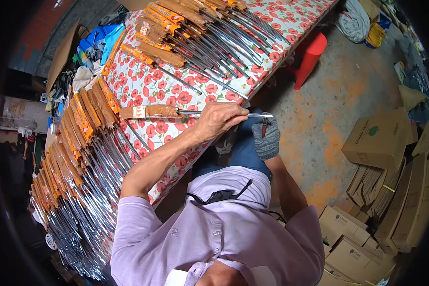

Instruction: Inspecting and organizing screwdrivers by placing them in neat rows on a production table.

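Note:
A long metal rod (190, 112) with a brown wrapped handle (157, 111) and an orange-and-white label lies level across my front, its handle over the table. My bare left hand (221, 119) is closed round the rod near its bright, flattened tip (268, 116), which sticks out past the table edge. My right hand (266, 140), in a grey knitted glove, is closed just below that tip. A small dark red piece (263, 130), perhaps a tool's handle, shows at its fingers; its kind is not clear. Whether it touches the rod cannot be made out.
The table wears a poppy-print cloth (167, 90). Similar rods (224, 43) lie at its far end, and a dense row of more (88, 157) lines the left. A red stool (310, 55) stands beyond the table edge. Cardboard boxes (376, 138) and flattened cartons fill the right.

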Tool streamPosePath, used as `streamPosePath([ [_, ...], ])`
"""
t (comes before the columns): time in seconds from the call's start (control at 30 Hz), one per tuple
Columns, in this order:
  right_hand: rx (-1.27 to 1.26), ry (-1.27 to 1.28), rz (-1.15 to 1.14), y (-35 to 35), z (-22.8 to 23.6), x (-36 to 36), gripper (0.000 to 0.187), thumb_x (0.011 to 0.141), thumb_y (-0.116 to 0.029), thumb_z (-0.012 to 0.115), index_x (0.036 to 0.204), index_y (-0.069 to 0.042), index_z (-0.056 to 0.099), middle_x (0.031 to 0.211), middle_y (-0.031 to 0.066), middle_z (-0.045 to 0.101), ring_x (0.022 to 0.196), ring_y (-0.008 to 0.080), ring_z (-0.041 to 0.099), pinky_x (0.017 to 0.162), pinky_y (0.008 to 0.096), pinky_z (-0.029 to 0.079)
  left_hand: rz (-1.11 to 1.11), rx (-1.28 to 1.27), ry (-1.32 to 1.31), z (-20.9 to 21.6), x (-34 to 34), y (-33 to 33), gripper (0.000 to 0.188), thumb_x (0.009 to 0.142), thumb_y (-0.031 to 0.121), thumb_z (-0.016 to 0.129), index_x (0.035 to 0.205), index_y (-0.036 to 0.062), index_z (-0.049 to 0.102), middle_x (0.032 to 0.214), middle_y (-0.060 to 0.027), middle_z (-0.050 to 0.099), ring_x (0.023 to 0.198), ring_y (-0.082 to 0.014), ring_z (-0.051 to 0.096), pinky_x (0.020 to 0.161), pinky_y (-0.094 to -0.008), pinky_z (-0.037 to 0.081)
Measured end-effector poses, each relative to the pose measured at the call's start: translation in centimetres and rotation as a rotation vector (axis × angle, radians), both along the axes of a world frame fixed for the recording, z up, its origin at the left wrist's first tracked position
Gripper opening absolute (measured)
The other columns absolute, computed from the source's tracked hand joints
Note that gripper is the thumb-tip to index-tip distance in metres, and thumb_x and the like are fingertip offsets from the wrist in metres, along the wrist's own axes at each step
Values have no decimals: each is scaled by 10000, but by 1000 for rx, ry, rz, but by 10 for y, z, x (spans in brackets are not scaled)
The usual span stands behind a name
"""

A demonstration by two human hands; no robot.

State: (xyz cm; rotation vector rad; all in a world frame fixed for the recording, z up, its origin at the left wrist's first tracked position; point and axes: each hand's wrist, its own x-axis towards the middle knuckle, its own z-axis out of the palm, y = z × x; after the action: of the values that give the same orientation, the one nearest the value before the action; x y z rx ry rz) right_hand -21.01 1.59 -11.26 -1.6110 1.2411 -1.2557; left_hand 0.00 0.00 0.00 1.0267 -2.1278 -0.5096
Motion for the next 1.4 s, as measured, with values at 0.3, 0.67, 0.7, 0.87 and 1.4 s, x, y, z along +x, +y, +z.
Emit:
streamPosePath([
  [0.3, 11, -113, -26, 6, -4, 19, 303, 931, -260, 724, 1112, -37, 630, 973, 112, 672, 958, 220, 644, 861, 396, 518, -9, 56, -78, 5, 13, 6, 236, 982, 215, 651, 1170, 74, 675, 960, -129, 719, 816, -309, 715, 690, -410, 568],
  [0.67, -70, -23, 40, 9, -31, 24, 366, 966, -129, 645, 1280, 29, 542, 1186, 141, 638, 1130, 267, 598, 1059, 378, 435, -276, -26, -692, 63, 65, 62, 168, 952, 214, 571, 1075, 108, 529, 731, -100, 604, 715, -300, 675, 542, -445, 492],
  [0.7, -49, 9, 69, 9, -32, 27, 402, 963, -110, 643, 1314, 36, 512, 1185, 146, 636, 1140, 265, 593, 1065, 379, 433, -279, -58, -737, 52, 85, 70, 160, 935, 211, 568, 1056, 119, 520, 731, -87, 602, 717, -286, 679, 533, -428, 494],
  [0.87, -5, -82, 106, 11, -29, 48, 441, 944, -71, 653, 1339, 25, 482, 1171, 153, 636, 1140, 260, 596, 1066, 376, 436, -252, -10, -1017, 43, 173, 91, 179, 920, 199, 563, 1096, 174, 545, 847, -60, 645, 788, -286, 703, 643, -408, 551],
  [1.4, -293, 129, 308, -23, 12, 146, 386, 811, -129, 773, 1173, -49, 667, 1153, 139, 637, 1049, 313, 636, 931, 413, 511, 55, 220, -870, 18, 285, 106, 312, 838, 163, 687, 1136, 81, 646, 1013, -112, 640, 968, -315, 646, 867, -416, 549],
])
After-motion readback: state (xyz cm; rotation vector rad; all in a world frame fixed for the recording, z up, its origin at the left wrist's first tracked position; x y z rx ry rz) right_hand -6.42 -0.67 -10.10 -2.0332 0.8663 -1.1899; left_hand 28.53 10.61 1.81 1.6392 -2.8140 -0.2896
